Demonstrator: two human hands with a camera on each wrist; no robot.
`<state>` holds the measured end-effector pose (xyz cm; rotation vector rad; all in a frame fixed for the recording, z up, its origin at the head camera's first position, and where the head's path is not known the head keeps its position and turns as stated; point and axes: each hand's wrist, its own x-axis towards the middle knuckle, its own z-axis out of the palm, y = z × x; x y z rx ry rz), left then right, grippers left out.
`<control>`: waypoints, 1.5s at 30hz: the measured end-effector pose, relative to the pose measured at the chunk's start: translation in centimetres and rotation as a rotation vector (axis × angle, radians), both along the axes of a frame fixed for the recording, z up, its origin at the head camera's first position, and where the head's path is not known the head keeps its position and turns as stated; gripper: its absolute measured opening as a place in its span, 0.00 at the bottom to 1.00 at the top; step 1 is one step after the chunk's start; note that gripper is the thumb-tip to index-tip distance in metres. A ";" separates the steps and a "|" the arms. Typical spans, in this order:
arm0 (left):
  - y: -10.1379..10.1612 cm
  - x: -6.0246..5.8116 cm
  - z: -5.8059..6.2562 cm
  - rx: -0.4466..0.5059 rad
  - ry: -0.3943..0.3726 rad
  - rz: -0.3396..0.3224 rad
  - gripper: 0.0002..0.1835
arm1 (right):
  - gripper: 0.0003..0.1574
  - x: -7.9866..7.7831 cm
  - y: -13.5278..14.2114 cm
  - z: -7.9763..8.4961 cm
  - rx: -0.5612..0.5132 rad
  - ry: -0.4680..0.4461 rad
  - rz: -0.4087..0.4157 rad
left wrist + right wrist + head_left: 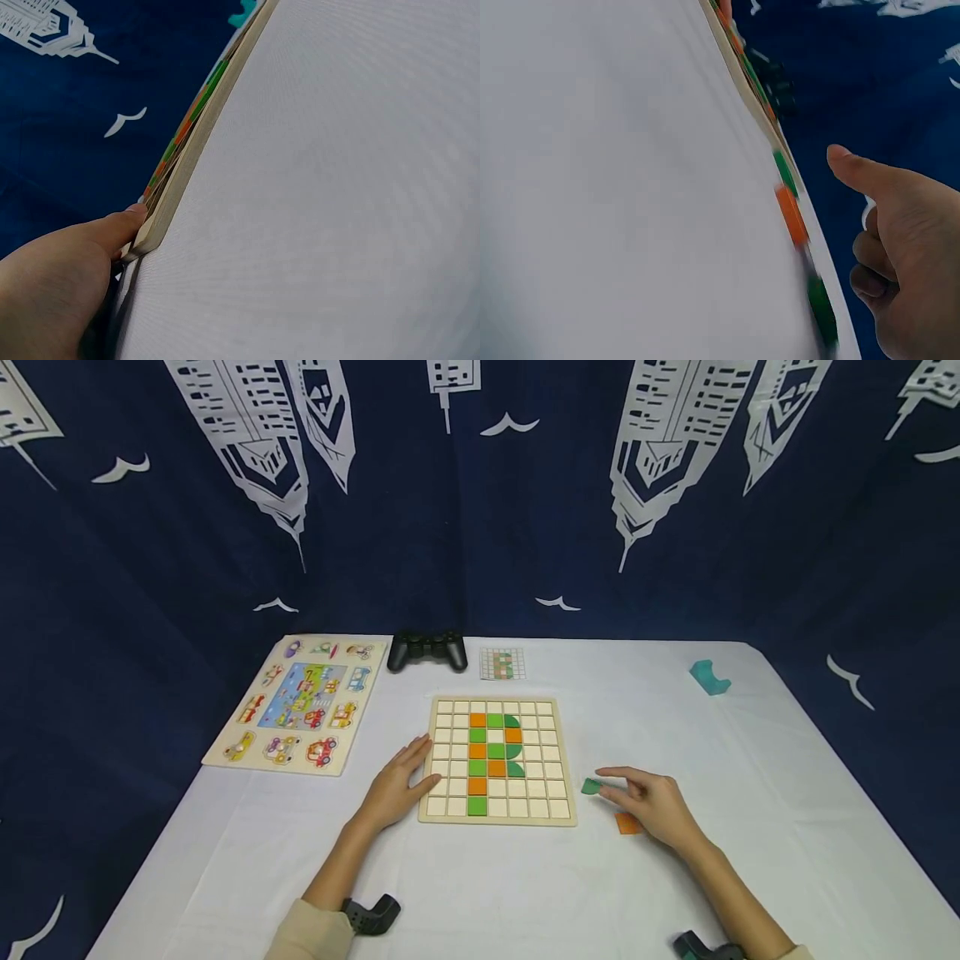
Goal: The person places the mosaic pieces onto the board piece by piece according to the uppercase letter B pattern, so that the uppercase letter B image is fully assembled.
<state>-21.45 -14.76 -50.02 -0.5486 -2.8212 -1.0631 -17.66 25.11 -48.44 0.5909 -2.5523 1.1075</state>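
Note:
A square wooden grid board [540, 793] holds orange, light green and dark green tiles in its middle columns. My left hand [393, 787] rests at its left edge, fingers extended and thumb on the rim; the left wrist view shows that thumb [124, 225] against the board's edge. My right hand [654, 803] hovers right of the board, index finger and thumb apart. A dark green tile [591, 787] sits by its thumb tip, and an orange tile [628, 823] is partly covered by the hand. In the right wrist view the thumb stands apart from the tiles, and another green tile [823, 311] shows.
Behind the board lies a small pattern card [502, 664], beside a black game controller [427, 652]. A wooden picture puzzle [225, 747] lies at the left. A teal curved piece [708, 678] is at the back right. A dark blue curtain [465, 527] hangs behind the table.

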 end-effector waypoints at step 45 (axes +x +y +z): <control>-0.1 0.0 0.0 0.000 -0.008 -0.009 0.35 | 0.17 -1.3 -4.9 -0.2 -0.081 0.018 0.137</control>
